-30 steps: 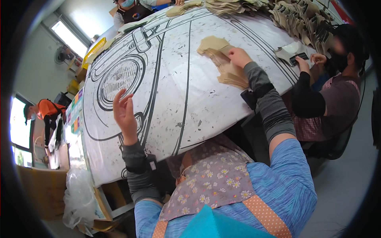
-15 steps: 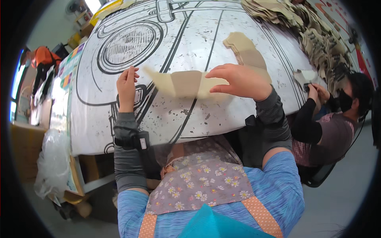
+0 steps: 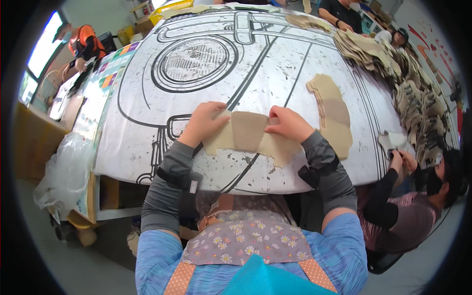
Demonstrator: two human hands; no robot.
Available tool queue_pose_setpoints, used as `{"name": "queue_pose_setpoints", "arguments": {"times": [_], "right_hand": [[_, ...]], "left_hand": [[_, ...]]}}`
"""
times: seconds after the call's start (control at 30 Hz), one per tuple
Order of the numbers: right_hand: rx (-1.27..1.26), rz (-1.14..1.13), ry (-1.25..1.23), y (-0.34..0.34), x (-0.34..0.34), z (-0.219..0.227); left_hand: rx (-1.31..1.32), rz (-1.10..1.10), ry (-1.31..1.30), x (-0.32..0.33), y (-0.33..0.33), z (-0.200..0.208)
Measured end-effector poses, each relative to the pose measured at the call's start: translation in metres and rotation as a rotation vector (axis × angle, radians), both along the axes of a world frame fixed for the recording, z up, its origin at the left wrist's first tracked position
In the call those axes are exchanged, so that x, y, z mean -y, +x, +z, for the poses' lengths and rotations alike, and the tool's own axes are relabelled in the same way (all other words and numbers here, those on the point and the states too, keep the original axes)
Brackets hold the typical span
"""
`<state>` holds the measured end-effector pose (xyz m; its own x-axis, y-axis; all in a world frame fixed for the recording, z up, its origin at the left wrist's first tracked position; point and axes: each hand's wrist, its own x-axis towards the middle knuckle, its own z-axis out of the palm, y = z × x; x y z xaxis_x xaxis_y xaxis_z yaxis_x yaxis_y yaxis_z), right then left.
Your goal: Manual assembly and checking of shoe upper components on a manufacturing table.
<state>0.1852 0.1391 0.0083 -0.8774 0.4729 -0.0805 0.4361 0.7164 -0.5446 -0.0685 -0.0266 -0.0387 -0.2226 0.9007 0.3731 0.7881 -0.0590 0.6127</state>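
A cut fabric piece point(image 3: 249, 132), with a brown middle panel and paler, textured beige ends, lies in front of me on the table. My left hand point(image 3: 205, 123) grips its upper left part, fingers bent over the beige end. At the seam right of the brown panel, my right hand point(image 3: 291, 125) pinches the upper edge between thumb and fingers. Parts of both ends are hidden under my hands. To the right of my right hand rests a small stack of similar beige-and-brown pieces point(image 3: 334, 115), their edges slightly fanned.
A white sheet with black line drawings covers the table point(image 3: 275, 64). Heaped fabric pieces point(image 3: 366, 54) run along its right side. A co-worker point(image 3: 410, 196) at the right handles a pale piece. Someone in orange point(image 3: 86, 42) stands far left. A plastic bag point(image 3: 66, 172) hangs at the left corner.
My left hand has come onto the fabric piece from beside it. My right hand has gone from open above it to pinching its edge. The piece now lies flatter, and the view has shifted.
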Motion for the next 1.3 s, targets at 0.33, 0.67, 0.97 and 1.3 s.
{"name": "queue_pose_setpoints", "arguments": {"times": [0.33, 0.67, 0.97, 1.3], "right_hand": [[-0.071, 0.010, 0.097, -0.007, 0.006, -0.015], [-0.055, -0.002, 0.146, -0.007, 0.007, -0.013], [-0.090, -0.002, 0.134, -0.008, 0.006, -0.016], [-0.101, -0.003, 0.111, -0.005, 0.006, -0.017]], "left_hand": [[0.155, -0.023, -0.154, 0.009, 0.013, 0.023], [0.071, -0.054, -0.150, 0.009, 0.011, 0.017], [0.203, -0.012, -0.127, 0.007, 0.004, 0.007], [0.250, 0.009, -0.181, 0.005, 0.006, 0.010]]}}
